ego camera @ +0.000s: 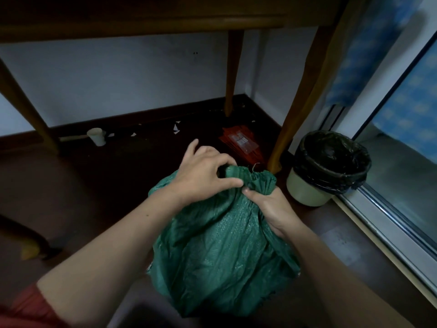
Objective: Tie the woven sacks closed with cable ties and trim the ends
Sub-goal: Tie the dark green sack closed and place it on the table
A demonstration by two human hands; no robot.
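My left fingers (pixel 222 159) curl over the bunched mouth of the green sack (pixel 224 245), and the right thumb (pixel 248 192) presses in just under them. So the left hand (pixel 203 172) and right hand (pixel 274 209) both clamp the neck. The sack stands on the floor between my arms. I see no cable tie round the neck, so I judge the gathering done, with tying and trimming left. A red packet (pixel 238 143) lies beyond; its label is too small to read. No other writing shows.

floor (pixel 94 185): dark | wall (pixel 118 79): pale | wooden table (pixel 165 17) | glass door (pixel 402 174) right | dim
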